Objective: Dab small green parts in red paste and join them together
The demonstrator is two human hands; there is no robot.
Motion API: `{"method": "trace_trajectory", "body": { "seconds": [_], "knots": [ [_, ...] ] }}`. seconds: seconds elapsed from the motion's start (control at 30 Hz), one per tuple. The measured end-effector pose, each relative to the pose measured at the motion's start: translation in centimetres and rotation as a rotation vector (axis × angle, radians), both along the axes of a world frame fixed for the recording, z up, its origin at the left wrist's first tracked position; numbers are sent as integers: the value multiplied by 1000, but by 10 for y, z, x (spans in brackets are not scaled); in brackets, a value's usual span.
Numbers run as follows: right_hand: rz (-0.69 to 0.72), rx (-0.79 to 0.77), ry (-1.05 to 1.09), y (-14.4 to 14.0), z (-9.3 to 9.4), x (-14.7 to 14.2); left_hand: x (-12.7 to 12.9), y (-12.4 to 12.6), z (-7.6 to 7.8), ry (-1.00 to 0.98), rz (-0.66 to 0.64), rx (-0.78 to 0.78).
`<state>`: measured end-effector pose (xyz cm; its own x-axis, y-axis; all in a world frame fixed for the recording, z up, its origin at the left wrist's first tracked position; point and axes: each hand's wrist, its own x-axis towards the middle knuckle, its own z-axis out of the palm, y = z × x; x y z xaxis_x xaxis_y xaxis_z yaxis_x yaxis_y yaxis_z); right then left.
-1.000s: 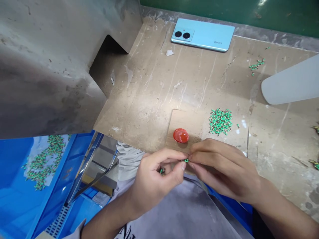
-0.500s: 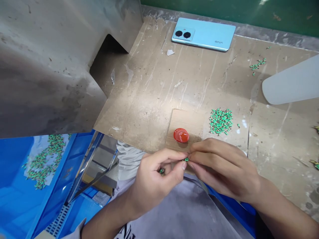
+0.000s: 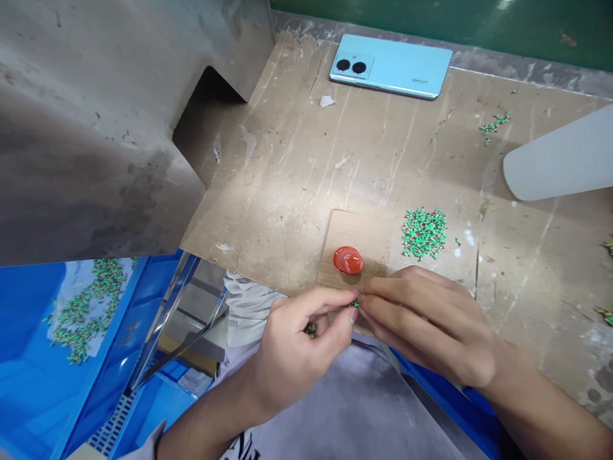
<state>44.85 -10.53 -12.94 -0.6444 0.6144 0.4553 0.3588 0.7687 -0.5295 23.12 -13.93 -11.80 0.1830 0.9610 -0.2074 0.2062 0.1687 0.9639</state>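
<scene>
Between thumb and forefinger, my left hand [image 3: 304, 345] pinches a tiny green piece [image 3: 355, 305]. More small green and brown pieces [image 3: 311, 330] show inside its curled fingers. My right hand [image 3: 431, 326] has its fingertips pressed together against the same green piece, partly hiding it; whether they hold anything else cannot be made out. Just beyond the hands, a small red oval dish [image 3: 348, 260] with glossy red contents sits on a thin wooden board [image 3: 366, 227]. To its right lies a pile of tiny green pieces [image 3: 424, 232] on the worktable.
A light blue phone [image 3: 390, 66] lies at the table's back edge. At the right a white cylinder [image 3: 560, 156] juts in, near some scattered green pieces [image 3: 497, 123]. A metal housing [image 3: 96, 128] fills the left, above a blue tray [image 3: 29, 326] holding more green pieces.
Both hands stay together at nearly the same spot. The right hand's fingers have shifted slightly left and tilted over the green piece, covering more of it.
</scene>
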Motion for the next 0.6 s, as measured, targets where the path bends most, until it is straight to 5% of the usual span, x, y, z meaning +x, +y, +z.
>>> {"method": "trace_trajectory", "body": {
  "seconds": [0.6],
  "knots": [
    [-108, -109, 69, -3, -2, -5, 2, 7, 7, -31, 46, 16]
  ]
}}
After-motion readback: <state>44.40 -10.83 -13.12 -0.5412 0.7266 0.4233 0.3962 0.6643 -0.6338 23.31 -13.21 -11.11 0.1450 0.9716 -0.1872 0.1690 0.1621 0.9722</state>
